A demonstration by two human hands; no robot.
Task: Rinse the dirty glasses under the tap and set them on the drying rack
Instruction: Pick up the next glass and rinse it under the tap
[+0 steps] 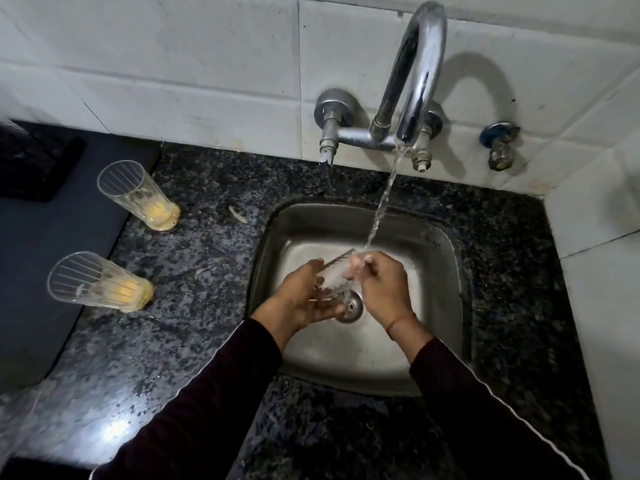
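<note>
Over the steel sink (446, 258) I hold a clear ribbed glass (335, 276), tilted, under the running stream from the chrome tap (417, 81). My left hand (304, 296) cups the glass from below and the left, fingers curled round it. My right hand (382, 287) grips its rim, fingers reaching into the mouth where the water lands. Two more ribbed glasses with yellow residue at the bottom stand on the dark granite counter at the left: a far glass (138, 194) and a near glass (100, 282).
A black mat or tray (52, 244) lies at the left edge of the counter (194, 306). A second small valve (498, 147) sticks out of the tiled wall at the right. The drain (349, 306) sits under my hands. No drying rack is in view.
</note>
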